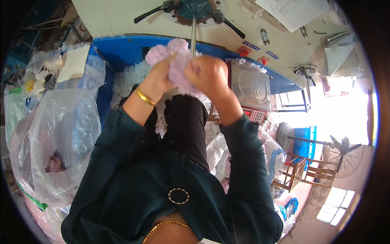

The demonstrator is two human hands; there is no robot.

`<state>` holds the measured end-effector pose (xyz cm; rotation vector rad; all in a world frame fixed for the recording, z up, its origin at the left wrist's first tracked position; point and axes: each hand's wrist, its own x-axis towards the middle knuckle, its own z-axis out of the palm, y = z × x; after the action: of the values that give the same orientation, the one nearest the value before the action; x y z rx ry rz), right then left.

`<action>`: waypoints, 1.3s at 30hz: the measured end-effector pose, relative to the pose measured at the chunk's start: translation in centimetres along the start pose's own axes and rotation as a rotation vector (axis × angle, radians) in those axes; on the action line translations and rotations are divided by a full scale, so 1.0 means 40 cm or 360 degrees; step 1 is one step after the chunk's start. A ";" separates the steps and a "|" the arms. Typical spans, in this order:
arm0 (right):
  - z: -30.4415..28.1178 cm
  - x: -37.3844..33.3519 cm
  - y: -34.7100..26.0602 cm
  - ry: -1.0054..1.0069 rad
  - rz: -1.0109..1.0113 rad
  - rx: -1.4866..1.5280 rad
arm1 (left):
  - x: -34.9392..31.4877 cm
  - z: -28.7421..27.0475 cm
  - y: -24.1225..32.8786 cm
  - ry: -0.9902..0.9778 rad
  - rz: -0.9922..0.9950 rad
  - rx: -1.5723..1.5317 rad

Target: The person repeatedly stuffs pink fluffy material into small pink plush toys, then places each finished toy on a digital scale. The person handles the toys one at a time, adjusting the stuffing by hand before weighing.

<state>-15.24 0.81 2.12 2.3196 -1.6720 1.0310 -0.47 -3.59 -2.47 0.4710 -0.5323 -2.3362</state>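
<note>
A pale pink plush toy, with rounded lobes at its upper left, is between my hands at the end of a thin metal tube. My left hand is closed around the plush toy's left side. My right hand, slightly blurred, curls its fingers against the plush toy's right side beside the tube. The tube's lower end is hidden by the plush toy and my right hand. Above, the tube comes out of a dark green fitting with black-handled levers.
White fluffy filling lies in the blue bin below the panel. Clear plastic bags stand at left. Right of my hands are a clear lidded box and a red scale with keys. Wooden chairs and a fan stand farther right.
</note>
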 end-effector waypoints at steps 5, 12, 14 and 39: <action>0.049 0.107 0.069 -0.0039 0.0322 0.0363 | -0.004 0.031 0.025 0.0300 0.0107 0.0264; 0.051 0.091 0.005 0.0157 0.0080 0.0013 | -0.096 0.040 -0.012 0.0250 0.0133 0.0800; 0.088 0.122 0.090 0.0155 0.0198 -0.0084 | -0.047 0.042 0.001 0.0305 0.0191 0.0923; 0.098 0.205 0.076 -0.0049 0.0663 0.0044 | 0.034 0.022 -0.014 0.0588 0.0800 0.1352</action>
<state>-14.73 -8.74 2.93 2.0550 -2.2271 1.0880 -2.14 -3.95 -2.25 0.9901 -1.2823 -1.4180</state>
